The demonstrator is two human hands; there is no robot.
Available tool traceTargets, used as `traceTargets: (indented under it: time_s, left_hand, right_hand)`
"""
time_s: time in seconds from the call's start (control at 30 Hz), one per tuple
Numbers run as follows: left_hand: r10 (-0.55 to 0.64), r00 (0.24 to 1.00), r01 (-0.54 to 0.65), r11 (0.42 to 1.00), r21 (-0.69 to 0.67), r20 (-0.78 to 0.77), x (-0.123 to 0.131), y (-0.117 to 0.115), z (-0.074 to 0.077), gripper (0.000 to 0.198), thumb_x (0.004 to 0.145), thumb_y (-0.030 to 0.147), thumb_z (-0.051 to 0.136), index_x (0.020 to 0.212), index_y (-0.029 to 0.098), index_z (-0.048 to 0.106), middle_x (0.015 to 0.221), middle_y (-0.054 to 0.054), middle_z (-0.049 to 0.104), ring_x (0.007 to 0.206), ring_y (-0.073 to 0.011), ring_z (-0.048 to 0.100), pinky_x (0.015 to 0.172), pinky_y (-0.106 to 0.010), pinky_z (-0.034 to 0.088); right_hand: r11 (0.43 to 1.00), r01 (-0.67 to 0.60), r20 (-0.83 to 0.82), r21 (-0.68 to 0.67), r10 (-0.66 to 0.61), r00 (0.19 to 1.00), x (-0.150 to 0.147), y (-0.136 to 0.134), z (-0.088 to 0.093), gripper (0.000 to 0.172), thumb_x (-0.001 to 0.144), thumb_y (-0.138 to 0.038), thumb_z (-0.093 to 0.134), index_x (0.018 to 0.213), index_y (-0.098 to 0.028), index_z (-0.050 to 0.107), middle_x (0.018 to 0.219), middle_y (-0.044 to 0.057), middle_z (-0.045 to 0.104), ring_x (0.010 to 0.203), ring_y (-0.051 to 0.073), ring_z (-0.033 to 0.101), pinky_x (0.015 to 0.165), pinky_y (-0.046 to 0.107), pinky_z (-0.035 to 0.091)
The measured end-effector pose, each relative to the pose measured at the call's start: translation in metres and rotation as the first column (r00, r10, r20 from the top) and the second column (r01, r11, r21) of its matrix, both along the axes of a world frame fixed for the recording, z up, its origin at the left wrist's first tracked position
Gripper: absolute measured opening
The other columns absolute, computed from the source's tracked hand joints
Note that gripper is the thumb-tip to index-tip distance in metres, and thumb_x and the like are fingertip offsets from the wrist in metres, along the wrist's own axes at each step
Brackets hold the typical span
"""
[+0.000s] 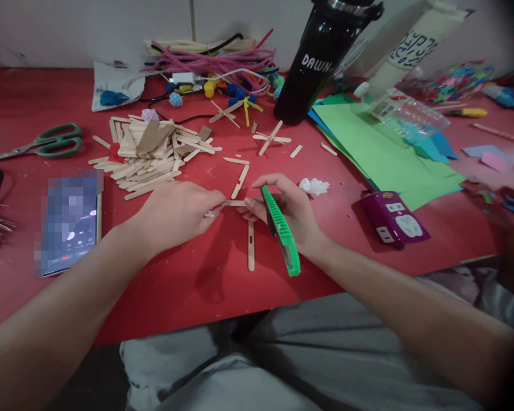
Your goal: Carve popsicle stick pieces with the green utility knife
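Beyond bare forearms (79, 299), pinching flat pale wooden stick (235, 203) left-to-right between left hand (182, 208) and right hand (293, 212), clasping long green plastic cutter (284, 235) in latter.

bare forearms (107, 268) angled inward, left hand (182, 211) knuckles-up and pinched, right hand (302, 216) curled near it

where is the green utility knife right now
In the head view, the green utility knife is in the right hand, just right of the slotted craft stick on the red table.
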State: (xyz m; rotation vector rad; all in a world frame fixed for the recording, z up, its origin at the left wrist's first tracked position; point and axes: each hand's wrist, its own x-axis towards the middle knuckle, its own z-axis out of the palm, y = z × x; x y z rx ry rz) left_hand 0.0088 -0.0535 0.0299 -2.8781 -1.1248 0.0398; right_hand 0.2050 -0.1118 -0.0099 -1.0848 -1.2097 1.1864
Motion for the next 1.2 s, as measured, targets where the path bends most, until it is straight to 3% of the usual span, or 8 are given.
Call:
traceTargets:
  time_s: [0.17, 0.47, 0.7, 1.0, 1.2]
  left_hand:
    - [0.004, 0.999, -0.005, 1.0, -0.03, -0.031, 0.002, -0.002, 0.004, 0.03, 0.089, 0.029, 0.04, 0.092, 0.024, 0.07, 0.08, -0.004, 0.073, 0.071, -0.0208, 0.064, 0.052, -0.03, 0.026]
    - [0.044, 0.996, -0.044, 0.999, 0.003, -0.073, 0.008, -0.009, 0.005, 0.03, 0.088, 0.026, 0.041, 0.093, 0.021, 0.07, 0.074, -0.008, 0.071, 0.068, -0.0224, 0.065, 0.052, -0.029, 0.031]
    - [0.105, 0.985, -0.107, 0.994, -0.002, -0.136, 0.015, -0.014, 0.004, 0.03, 0.087, 0.028, 0.039, 0.097, 0.018, 0.065, 0.075, -0.01, 0.071, 0.07, -0.0298, 0.069, 0.049, -0.031, 0.031]
    - [0.208, 0.974, -0.212, 0.977, -0.032, -0.084, 0.016, -0.013, 0.003, 0.04, 0.09, 0.037, 0.031, 0.104, 0.016, 0.062, 0.078, -0.013, 0.071, 0.072, -0.0304, 0.07, 0.054, -0.032, 0.039]
    - [0.222, 0.972, -0.225, 0.974, -0.039, -0.084, 0.021, -0.017, 0.002, 0.041, 0.092, 0.032, 0.027, 0.107, 0.012, 0.06, 0.075, -0.016, 0.071, 0.071, -0.0332, 0.07, 0.056, -0.035, 0.043]
  right_hand:
    - [1.0, -0.006, 0.018, -0.013, 0.006, 1.0, 0.0, 0.0, 0.0, 0.032, 0.079, -0.035, 0.075, 0.094, -0.022, 0.051, 0.065, -0.004, 0.065, 0.064, 0.013, 0.068, 0.063, 0.026, 0.058]
    - [1.0, 0.002, 0.053, -0.014, -0.001, 0.999, 0.0, 0.0, -0.004, 0.035, 0.078, -0.039, 0.075, 0.096, -0.022, 0.05, 0.07, -0.002, 0.068, 0.069, 0.014, 0.071, 0.063, 0.027, 0.058]
    - [1.0, -0.005, 0.065, 0.009, 0.004, 0.998, 0.0, 0.001, -0.007, 0.034, 0.079, -0.039, 0.073, 0.099, -0.021, 0.052, 0.067, -0.004, 0.065, 0.068, 0.014, 0.069, 0.061, 0.027, 0.055]
    - [1.0, -0.03, 0.056, 0.003, 0.03, 0.998, -0.001, 0.0, -0.005, 0.032, 0.079, -0.037, 0.074, 0.097, -0.022, 0.053, 0.07, -0.003, 0.064, 0.069, 0.014, 0.068, 0.063, 0.029, 0.054]
    - [0.999, -0.035, 0.017, 0.018, 0.035, 0.999, -0.002, 0.0, -0.006, 0.031, 0.079, -0.035, 0.075, 0.096, -0.021, 0.054, 0.067, -0.004, 0.061, 0.064, 0.011, 0.063, 0.062, 0.027, 0.053]
